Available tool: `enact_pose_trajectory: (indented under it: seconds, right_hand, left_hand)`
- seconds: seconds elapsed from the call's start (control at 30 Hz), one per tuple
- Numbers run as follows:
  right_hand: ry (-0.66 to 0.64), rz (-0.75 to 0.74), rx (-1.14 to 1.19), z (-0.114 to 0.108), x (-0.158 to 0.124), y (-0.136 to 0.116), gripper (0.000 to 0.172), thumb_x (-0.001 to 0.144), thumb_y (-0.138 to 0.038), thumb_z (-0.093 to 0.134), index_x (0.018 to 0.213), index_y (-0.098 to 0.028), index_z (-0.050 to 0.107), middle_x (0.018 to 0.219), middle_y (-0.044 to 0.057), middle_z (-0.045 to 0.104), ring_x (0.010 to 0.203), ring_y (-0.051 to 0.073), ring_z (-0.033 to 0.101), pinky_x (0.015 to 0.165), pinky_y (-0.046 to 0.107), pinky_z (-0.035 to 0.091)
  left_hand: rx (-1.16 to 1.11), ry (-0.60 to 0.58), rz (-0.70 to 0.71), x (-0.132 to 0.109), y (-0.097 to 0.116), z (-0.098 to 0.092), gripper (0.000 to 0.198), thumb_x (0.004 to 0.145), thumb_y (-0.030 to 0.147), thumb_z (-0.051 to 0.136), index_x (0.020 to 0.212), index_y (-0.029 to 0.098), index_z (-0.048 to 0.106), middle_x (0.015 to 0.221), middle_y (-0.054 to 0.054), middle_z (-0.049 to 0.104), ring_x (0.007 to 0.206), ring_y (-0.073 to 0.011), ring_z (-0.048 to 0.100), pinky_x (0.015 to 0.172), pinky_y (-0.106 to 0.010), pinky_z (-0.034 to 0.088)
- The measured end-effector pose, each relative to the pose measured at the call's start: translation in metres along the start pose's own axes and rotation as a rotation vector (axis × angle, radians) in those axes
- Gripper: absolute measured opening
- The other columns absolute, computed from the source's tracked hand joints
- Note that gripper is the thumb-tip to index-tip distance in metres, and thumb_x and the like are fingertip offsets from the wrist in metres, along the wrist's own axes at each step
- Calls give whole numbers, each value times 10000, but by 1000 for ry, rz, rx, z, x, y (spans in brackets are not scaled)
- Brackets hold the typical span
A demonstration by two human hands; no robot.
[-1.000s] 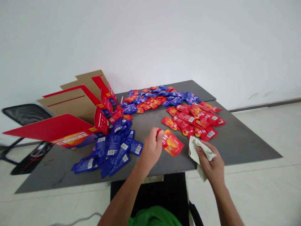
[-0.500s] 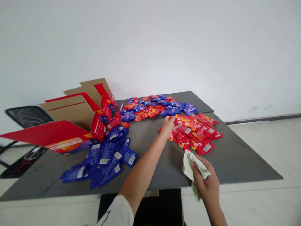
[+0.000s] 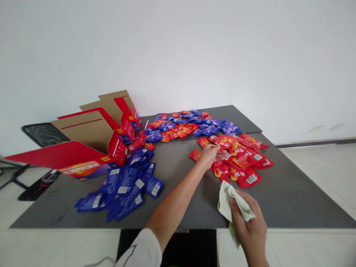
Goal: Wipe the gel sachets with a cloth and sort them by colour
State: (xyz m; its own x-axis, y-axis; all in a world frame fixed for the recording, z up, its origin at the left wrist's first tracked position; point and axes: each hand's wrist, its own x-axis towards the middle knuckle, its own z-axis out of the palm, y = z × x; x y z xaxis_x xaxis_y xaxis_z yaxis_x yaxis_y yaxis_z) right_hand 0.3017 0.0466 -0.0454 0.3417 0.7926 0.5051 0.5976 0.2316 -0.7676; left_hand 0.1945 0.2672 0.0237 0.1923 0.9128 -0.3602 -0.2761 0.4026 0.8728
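Observation:
My left hand (image 3: pixel 213 154) reaches over the left side of a pile of red pouches (image 3: pixel 243 155), with its fingers apart. Its fingertips are close to or touching the upper pouches; nothing is visibly gripped. My right hand (image 3: pixel 249 218) is closed around a folded pale cloth (image 3: pixel 232 202) above the table's front edge, and one end of the cloth hangs down. On the left lies a heap of dark blue pouches (image 3: pixel 126 181), several with white barcode labels facing up.
Open red cardboard boxes (image 3: pixel 80 157) with raised flaps stand at the left of the grey table (image 3: pixel 178 163). Mixed red and blue pouches (image 3: pixel 189 124) spread along the back. A black mesh chair (image 3: pixel 46 135) is behind the boxes, and a white wall (image 3: pixel 178 55) rises behind the table.
My left hand has let go of a red pouch on the pile and moved slightly right and nearer. The right hand still holds the cloth. The view has shifted slightly.

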Motion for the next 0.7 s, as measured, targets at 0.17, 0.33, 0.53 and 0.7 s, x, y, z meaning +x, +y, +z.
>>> enact_pose_trajectory:
  seconds: [0.17, 0.33, 0.53, 0.7]
  right_hand:
    - [-4, 27, -6, -1, 1, -3, 443, 979, -588, 668, 1203, -217, 759, 1176, 119, 772, 1045, 301, 735, 921, 421, 566]
    - [-9, 41, -8, 0, 0, -1, 472, 974, -599, 673, 1214, -202, 758, 1189, 124, 763, 1062, 310, 725, 948, 432, 550]
    - [-9, 28, -9, -2, 1, -1, 460, 976, -593, 672, 1209, -205, 757, 1183, 124, 765, 1050, 310, 721, 941, 435, 554]
    - [-8, 35, -15, -3, 0, 2, 464, 966, -594, 681, 1206, -204, 755, 1176, 131, 761, 1065, 334, 716, 965, 465, 550]
  left_hand:
    - [214, -69, -70, -3, 1, -5, 196, 989, 335, 749, 996, 147, 694, 796, -55, 780, 555, -112, 704, 452, -141, 465]
    - [366, -110, -57, -3, -2, -3, 144, 1037, 229, 636, 956, 135, 709, 711, -18, 736, 470, -67, 611, 418, -134, 376]
    - [600, -150, 63, -5, -3, -3, 244, 1089, 319, 573, 985, 148, 712, 750, -22, 758, 489, -72, 609, 475, -157, 414]
    - [859, -217, 217, -28, 7, -19, 327, 1089, 371, 578, 830, 188, 658, 674, 14, 710, 526, -104, 616, 577, -207, 469]
